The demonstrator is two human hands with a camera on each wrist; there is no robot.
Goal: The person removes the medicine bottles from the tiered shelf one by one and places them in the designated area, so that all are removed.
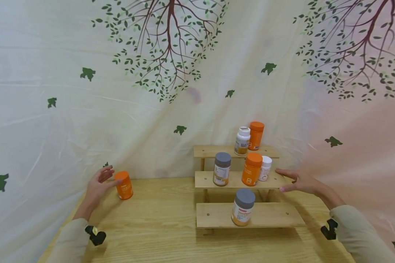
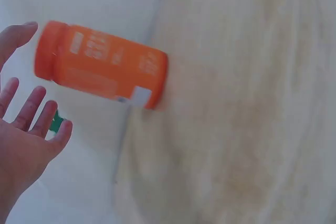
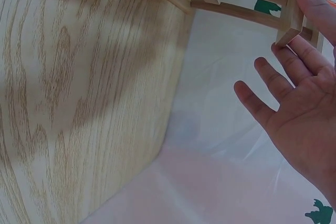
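My left hand (image 1: 98, 187) is beside an orange bottle (image 1: 125, 187) that stands upright on the table at the left. In the left wrist view its fingers are spread and a gap shows between them and the bottle's lid. My right hand (image 1: 305, 182) is at the right end of a three-tier wooden display stand (image 1: 204, 216). Its thumb and fingers lie on opposite edges of the middle board and pinch it. On that tier stand a grey-lidded bottle (image 1: 222, 170), an orange bottle (image 1: 251, 170) and a white bottle (image 1: 265, 168).
A white bottle (image 1: 242, 141) and an orange bottle (image 1: 256, 137) stand on the top tier. On the lowest tier is a grey-lidded bottle (image 1: 243, 207). Behind the wooden table (image 1: 151, 226) hangs a pale curtain (image 1: 135, 120) printed with branches and leaves.
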